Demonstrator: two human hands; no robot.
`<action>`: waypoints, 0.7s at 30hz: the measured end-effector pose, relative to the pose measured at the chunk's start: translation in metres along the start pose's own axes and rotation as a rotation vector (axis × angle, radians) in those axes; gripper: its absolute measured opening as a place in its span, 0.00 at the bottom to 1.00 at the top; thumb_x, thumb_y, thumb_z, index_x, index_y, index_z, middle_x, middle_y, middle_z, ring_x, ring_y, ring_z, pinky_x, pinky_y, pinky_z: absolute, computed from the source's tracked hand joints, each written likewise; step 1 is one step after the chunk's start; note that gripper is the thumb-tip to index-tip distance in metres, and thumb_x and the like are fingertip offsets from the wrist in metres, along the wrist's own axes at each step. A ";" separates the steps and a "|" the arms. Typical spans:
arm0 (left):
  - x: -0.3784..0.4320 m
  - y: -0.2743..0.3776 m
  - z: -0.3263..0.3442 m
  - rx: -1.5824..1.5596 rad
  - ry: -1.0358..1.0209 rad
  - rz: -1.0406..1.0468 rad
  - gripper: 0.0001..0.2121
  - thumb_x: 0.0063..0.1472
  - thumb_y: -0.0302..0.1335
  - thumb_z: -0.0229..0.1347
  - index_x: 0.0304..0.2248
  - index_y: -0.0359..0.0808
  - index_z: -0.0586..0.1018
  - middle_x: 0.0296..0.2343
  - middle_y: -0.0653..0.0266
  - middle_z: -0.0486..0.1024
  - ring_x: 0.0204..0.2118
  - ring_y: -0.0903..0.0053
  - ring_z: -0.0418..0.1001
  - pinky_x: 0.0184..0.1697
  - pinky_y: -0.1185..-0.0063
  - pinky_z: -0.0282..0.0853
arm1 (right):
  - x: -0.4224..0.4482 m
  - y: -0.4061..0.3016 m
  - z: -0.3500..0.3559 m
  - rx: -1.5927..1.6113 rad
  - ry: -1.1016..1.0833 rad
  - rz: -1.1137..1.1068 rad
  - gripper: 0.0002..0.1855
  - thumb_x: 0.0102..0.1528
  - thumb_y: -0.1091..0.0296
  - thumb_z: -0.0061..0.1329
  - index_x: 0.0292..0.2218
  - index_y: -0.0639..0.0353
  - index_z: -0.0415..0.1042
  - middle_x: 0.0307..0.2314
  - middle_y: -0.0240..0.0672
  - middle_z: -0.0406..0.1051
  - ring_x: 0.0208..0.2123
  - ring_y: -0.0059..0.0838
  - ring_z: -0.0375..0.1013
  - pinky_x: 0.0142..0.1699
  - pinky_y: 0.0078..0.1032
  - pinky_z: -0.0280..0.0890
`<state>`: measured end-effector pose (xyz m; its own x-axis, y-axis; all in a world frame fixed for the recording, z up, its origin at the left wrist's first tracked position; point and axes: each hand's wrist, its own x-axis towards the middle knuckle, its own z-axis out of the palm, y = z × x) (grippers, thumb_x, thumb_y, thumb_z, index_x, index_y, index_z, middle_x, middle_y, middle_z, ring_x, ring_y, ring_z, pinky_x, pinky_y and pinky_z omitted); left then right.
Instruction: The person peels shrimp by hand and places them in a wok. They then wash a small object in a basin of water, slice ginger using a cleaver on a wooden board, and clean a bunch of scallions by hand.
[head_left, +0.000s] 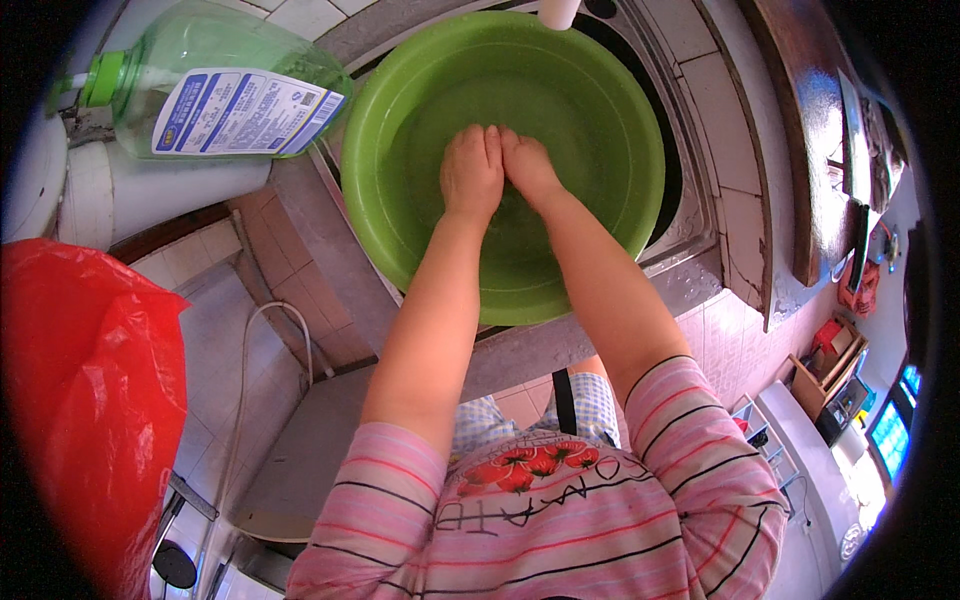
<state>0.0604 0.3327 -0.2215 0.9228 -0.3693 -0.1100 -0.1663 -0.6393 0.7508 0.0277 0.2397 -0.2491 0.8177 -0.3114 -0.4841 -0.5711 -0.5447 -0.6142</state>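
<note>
A large green plastic basin (622, 150) sits in a metal sink (686, 225), and what looks like shallow water covers its bottom. Over the middle of the basin my left hand (472, 169) and my right hand (527, 163) are pressed side by side, thumbs touching. Their backs face up and the fingers curl down out of sight. Anything between or beneath the palms is hidden. Whether the fingertips touch the water is not clear.
A white spout end (558, 12) hangs over the basin's far rim. On the left lie a clear green pump bottle (225, 45) with a printed label and a red plastic bag (90, 390). A dark wooden board (795, 135) stands at right, beyond the tiled ledge (739, 165).
</note>
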 end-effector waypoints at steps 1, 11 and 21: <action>-0.001 0.004 -0.002 0.076 -0.030 -0.031 0.14 0.58 0.34 0.39 0.30 0.32 0.71 0.25 0.43 0.67 0.29 0.50 0.64 0.35 0.66 0.60 | 0.002 0.002 0.001 0.001 0.001 0.003 0.16 0.56 0.63 0.27 0.37 0.63 0.63 0.30 0.50 0.69 0.33 0.49 0.68 0.37 0.40 0.63; 0.007 -0.020 -0.008 -0.968 -0.261 -1.040 0.12 0.53 0.33 0.40 0.19 0.38 0.70 0.13 0.64 0.66 0.13 0.71 0.61 0.17 0.75 0.55 | -0.033 -0.035 -0.010 -0.149 0.223 -0.247 0.20 0.54 0.53 0.32 0.25 0.60 0.66 0.21 0.45 0.68 0.27 0.45 0.68 0.31 0.37 0.62; 0.000 -0.004 -0.010 0.037 -0.112 -0.318 0.22 0.56 0.40 0.37 0.24 0.29 0.74 0.24 0.45 0.72 0.30 0.51 0.68 0.33 0.64 0.61 | -0.013 -0.012 -0.008 0.776 -0.332 0.425 0.21 0.55 0.52 0.30 0.25 0.60 0.65 0.21 0.49 0.68 0.25 0.49 0.68 0.27 0.33 0.61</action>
<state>0.0644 0.3417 -0.2178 0.8869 -0.2181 -0.4073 0.1090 -0.7579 0.6432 0.0246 0.2438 -0.2308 0.5359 -0.0618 -0.8420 -0.8028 0.2713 -0.5309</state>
